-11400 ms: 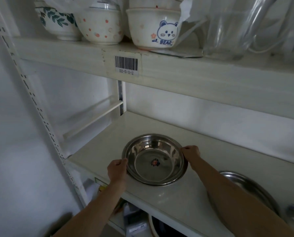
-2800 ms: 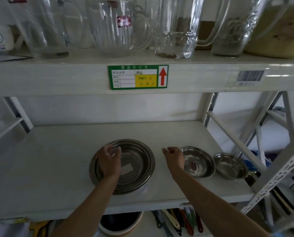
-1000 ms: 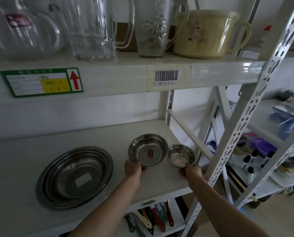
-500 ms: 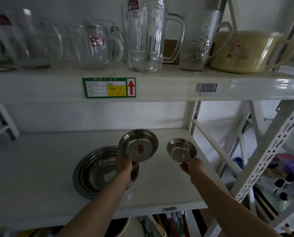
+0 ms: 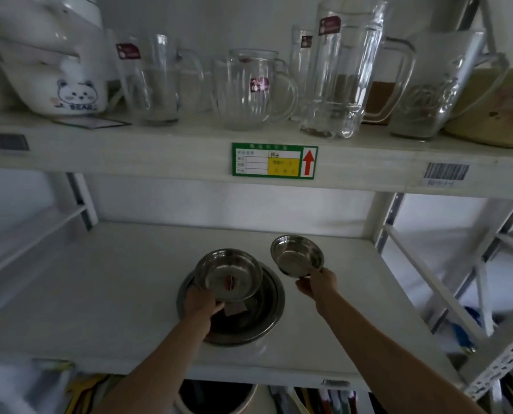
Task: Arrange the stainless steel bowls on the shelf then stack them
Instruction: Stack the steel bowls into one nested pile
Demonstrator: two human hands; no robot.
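Stainless steel gleams at the middle of the white shelf board [image 5: 100, 294]: a wide, shallow stainless steel basin [image 5: 267, 312] rests flat on it, nearer the front edge than the back wall, with a pale paper label lying inside; above that basin the left hand [image 5: 200, 303] holds a medium round stainless steel bowl [image 5: 228, 274], tilted so its hollow faces the camera, a small red sticker on its floor; the fingers of that hand are closed on the near rim, thumb on the inside edge, the rest hidden beneath the bowl; whether the bowl's underside touches the basin cannot be told, though it overlaps the basin's back-left part. Just right of it, clear of the basin and lifted off the board, the right hand [image 5: 316, 283] pinches the near rim of a small round stainless steel bowl [image 5: 297, 258], fingers pressed together under the rim, thumb above; this bowl too is tipped towards the camera, and a narrow gap parts it from the medium one. Both forearms reach in over the front edge of the board. On the upper shelf stand clear glass jugs [image 5: 336, 70] in a row, with a white ceramic bowl printed with a bear [image 5: 70, 91] towards its left end; a green and yellow label with a red arrow [image 5: 274, 161] is fixed to that shelf's front lip, and a barcode sticker [image 5: 446, 173] sits further right.
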